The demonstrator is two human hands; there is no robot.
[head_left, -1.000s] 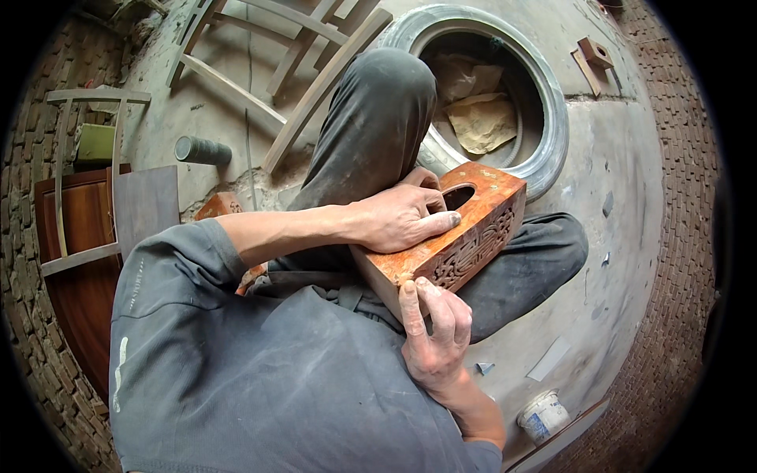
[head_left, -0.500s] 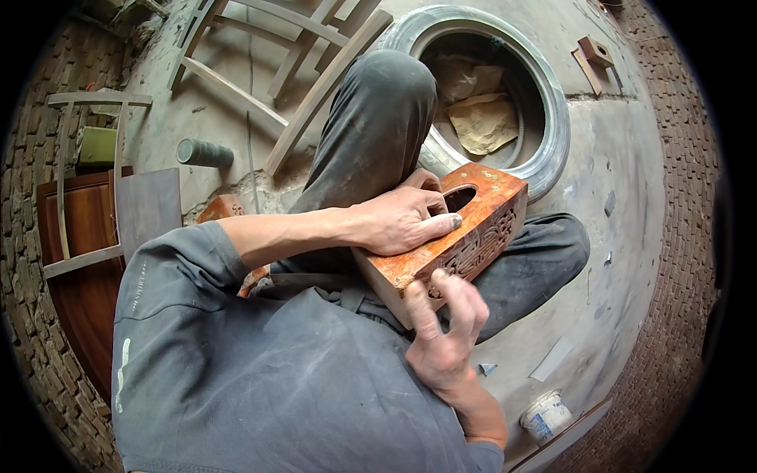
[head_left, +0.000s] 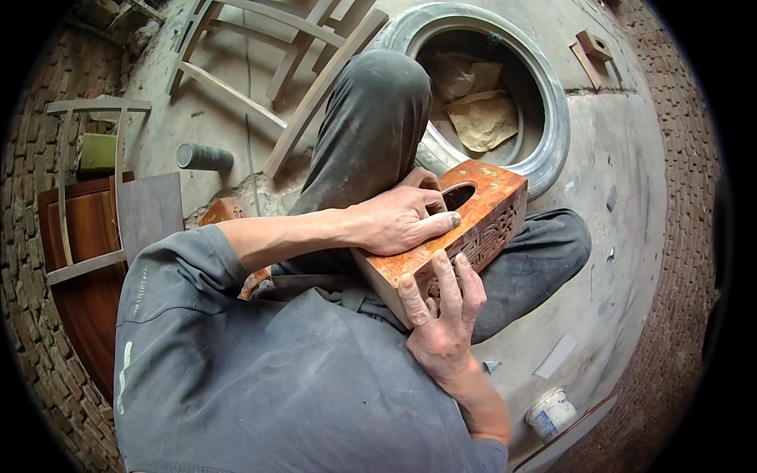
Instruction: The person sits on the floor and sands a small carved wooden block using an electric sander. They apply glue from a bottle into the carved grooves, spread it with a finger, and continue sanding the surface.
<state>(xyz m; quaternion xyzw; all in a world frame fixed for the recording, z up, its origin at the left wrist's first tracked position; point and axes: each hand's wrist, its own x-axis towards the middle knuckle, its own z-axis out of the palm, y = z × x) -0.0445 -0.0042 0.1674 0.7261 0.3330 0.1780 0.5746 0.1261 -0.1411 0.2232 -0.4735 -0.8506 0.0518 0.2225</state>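
Note:
A reddish-brown wooden tissue box (head_left: 498, 191) with an oval opening in its top and carved relief along one long side rests on my lap, tilted. My left hand (head_left: 400, 219) holds it from above, the thumb lying on the top beside the opening and the other fingers curled toward the far edge. Against the near carved side is my right hand (head_left: 441, 327), its fingers stretched and apart, tips around the top edge. Nothing shows between those fingers; the palm side is partly hidden.
A big tire (head_left: 552, 126) with crumpled brown paper inside lies ahead. Wooden chair frames (head_left: 315, 102) stand at upper left, near a dark green cylinder (head_left: 203, 157). Right of me are a white bucket (head_left: 552, 413) and a flat strip (head_left: 557, 355). Another wooden box (head_left: 594, 45) sits far right.
My right hand's fingers have gone from bent near the box's corner to stretched upward and spread along its carved side. My left hand and the box stay almost where they were.

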